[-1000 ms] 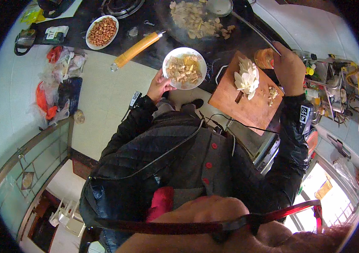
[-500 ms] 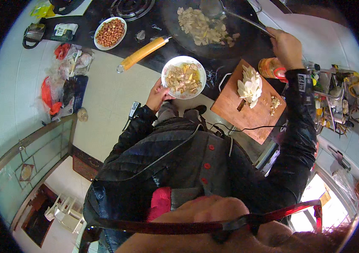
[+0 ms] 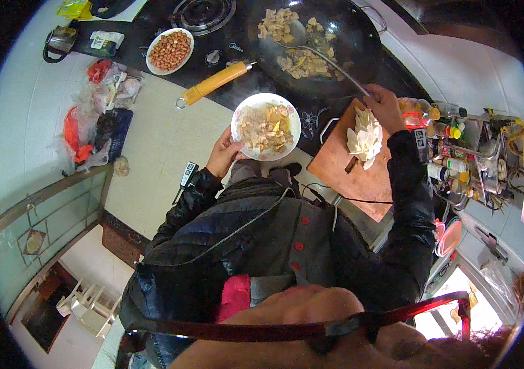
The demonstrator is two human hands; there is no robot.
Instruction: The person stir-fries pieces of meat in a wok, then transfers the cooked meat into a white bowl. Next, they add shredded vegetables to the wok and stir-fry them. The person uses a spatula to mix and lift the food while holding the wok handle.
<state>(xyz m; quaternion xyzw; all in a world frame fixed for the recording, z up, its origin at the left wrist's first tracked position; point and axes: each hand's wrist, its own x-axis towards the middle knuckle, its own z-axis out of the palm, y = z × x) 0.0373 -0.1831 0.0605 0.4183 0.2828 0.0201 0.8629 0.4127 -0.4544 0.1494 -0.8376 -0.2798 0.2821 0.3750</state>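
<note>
The left hand (image 3: 224,154) gripped the rim of a white plate (image 3: 266,126) of cooked pale pieces in sauce, holding it up just below the dark wok (image 3: 329,46). The right hand (image 3: 385,106) was closed around the long metal handle of a ladle (image 3: 320,55), whose bowl lay inside the wok among pale chopped food. The wok's yellow handle (image 3: 216,83) stuck out to the left of the wok, over the dark desk (image 3: 151,24). Just right of the plate lay a wooden cutting board (image 3: 351,178) carrying a heap of white sliced vegetable (image 3: 365,136), directly under the right wrist. Well left of the wok stood a white dish of peanuts (image 3: 170,50), and a gas burner (image 3: 203,12) sat beside the wok's upper left edge. Right of the cutting board, a cluttered rack of bottles and jars (image 3: 459,147) stood against the wall.
</note>
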